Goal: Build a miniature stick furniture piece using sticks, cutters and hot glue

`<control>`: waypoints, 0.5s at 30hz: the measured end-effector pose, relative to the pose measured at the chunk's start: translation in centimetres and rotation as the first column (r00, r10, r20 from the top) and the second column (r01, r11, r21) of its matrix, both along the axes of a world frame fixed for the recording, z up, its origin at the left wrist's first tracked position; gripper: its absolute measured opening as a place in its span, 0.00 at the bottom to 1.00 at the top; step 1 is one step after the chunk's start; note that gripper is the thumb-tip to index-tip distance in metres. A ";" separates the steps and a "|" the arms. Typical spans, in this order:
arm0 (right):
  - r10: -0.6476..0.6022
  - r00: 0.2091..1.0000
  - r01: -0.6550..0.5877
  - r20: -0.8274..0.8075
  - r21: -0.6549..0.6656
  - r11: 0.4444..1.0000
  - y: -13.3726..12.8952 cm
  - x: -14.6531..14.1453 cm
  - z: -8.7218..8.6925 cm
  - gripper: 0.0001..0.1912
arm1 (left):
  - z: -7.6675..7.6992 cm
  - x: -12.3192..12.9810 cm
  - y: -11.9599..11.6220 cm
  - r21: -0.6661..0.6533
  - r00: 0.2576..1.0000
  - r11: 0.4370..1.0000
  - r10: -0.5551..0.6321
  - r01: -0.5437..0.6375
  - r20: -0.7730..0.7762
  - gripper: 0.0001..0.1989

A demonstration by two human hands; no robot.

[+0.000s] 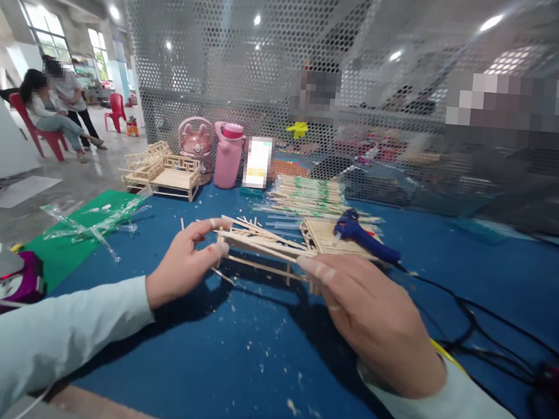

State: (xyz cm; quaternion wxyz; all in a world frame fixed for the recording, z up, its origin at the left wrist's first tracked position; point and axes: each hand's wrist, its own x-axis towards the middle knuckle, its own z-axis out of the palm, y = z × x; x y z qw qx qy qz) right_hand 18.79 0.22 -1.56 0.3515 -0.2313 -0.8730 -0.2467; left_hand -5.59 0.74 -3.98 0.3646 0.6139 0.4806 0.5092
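Left of the blue glue gun (pixel 367 240) and nearer the person, a small wooden stick frame (pixel 263 244) is held up just over the blue table (pixel 257 369). The left hand (pixel 183 263) pinches its far end from the glue gun, thumb and fingers on the wood. The right hand (pixel 373 310), in front of the glue gun, grips the other end with bent fingers. Loose thin sticks (pixel 253 228) lie left of the glue gun, behind the frame. Under the gun is a flat stick panel (pixel 323 239). Behind it are stick bundles (pixel 304 195) with green on them. Well off to its left sits little stick furniture (pixel 175 179), near a pink bottle (pixel 228 160).
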 end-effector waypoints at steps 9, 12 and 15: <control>0.006 0.984 0.005 -0.178 0.062 0.998 -0.5 0.6 -0.7 0.16 | -0.5 1.4 -0.2 0.031 0.957 0.999 -0.051 0.043 0.286 0.13; -0.008 0.963 0.006 -0.269 -0.009 1.000 -1.0 0.5 -0.6 0.14 | -0.9 1.3 0.0 0.051 0.939 0.997 -0.068 0.054 0.336 0.16; 0.007 0.961 -0.030 -0.277 -0.079 0.996 -1.0 0.2 -0.6 0.13 | -0.9 1.1 0.1 0.068 0.936 0.996 -0.084 0.065 0.341 0.15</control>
